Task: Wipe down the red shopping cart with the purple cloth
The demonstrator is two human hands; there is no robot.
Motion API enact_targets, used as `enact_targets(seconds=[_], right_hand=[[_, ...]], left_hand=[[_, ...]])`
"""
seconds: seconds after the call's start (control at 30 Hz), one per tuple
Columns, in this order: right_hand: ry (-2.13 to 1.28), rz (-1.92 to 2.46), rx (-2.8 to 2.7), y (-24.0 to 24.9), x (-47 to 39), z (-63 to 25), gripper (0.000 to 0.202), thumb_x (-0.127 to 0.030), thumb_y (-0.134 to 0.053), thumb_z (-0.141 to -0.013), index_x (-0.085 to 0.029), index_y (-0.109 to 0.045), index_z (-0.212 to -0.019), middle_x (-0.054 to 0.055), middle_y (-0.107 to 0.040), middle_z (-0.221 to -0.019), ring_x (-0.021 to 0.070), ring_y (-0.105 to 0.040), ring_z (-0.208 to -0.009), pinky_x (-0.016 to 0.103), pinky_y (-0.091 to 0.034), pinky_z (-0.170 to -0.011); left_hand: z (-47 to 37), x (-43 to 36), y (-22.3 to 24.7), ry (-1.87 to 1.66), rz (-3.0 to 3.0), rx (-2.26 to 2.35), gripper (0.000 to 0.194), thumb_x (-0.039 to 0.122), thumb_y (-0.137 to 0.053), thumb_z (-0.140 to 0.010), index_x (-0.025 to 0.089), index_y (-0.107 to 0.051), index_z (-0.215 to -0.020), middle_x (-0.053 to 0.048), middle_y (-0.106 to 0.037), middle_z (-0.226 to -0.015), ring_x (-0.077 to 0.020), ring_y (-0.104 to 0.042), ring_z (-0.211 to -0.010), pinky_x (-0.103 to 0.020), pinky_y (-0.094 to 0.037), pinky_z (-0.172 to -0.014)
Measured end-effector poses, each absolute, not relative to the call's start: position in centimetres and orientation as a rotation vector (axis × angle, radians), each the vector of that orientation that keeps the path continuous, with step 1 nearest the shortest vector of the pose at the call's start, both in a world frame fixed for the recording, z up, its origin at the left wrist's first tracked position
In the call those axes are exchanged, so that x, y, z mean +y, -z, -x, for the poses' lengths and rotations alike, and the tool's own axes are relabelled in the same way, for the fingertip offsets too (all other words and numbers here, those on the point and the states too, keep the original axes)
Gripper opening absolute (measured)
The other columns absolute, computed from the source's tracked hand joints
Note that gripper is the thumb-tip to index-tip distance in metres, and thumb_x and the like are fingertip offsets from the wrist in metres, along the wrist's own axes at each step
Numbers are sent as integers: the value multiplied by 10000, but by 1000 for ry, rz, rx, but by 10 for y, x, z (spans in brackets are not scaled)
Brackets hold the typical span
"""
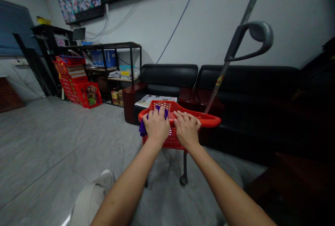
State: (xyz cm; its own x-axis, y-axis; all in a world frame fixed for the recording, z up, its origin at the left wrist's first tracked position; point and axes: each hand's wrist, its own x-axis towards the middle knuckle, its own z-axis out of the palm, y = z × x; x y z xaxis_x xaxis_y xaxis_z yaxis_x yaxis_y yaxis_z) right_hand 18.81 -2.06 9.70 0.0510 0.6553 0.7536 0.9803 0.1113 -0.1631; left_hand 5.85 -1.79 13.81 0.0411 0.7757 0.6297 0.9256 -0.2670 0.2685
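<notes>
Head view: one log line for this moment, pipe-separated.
left hand: holds purple cloth on red cart rim | right hand: on same rim | behind: black sofa

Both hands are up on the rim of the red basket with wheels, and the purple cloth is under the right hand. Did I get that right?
Almost! The purple cloth is under the left hand, not the right hand; the head view shows it. Both hands are indeed on the rim of the red basket with wheels.
</notes>
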Motion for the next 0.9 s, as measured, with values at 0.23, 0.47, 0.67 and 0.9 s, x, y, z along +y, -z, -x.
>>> enact_targets(seconds=[0.23,0.47,0.67,0.9], right_hand=[[552,1606,-1726,-100,-24,-193,419,-365,-321,-1002,-254,-582,-1310,29,-592,-1368,240,-452,-1199,415,-243,-1012],[551,1620,-1697,-97,-22,-181,431,-379,-316,-997,-254,-579,-1314,40,-593,-1362,249,-432,-1208,430,-228,-1013],[573,1633,-1708,-98,-24,-188,433,-374,-306,-996,-259,-575,-1316,41,-594,-1360,242,-438,-1198,414,-236,-1003],[546,1629,-1687,-97,-25,-176,424,-365,-332,-992,-246,-577,-1316,48,-594,-1361,250,-432,-1219,428,-230,-1019]], left_hand=[[-15,-3,-152,879,2217,-1794,377,414,-449,-952,266,-536,-1289,-75,-702,-1099,-250,-610,-1053,-409,-379,-944],[-40,-9,-141,1043,2101,-1727,353,337,-479,-936,229,-559,-1263,-92,-671,-1195,-251,-556,-1164,-443,-323,-1069],[-38,-6,-146,964,2271,-1549,396,357,-438,-960,222,-517,-1323,-91,-658,-1228,-236,-567,-1172,-385,-387,-1015],[-14,-2,-154,871,2102,-1850,366,380,-458,-942,225,-559,-1258,-97,-703,-1078,-254,-630,-1042,-378,-420,-932]])
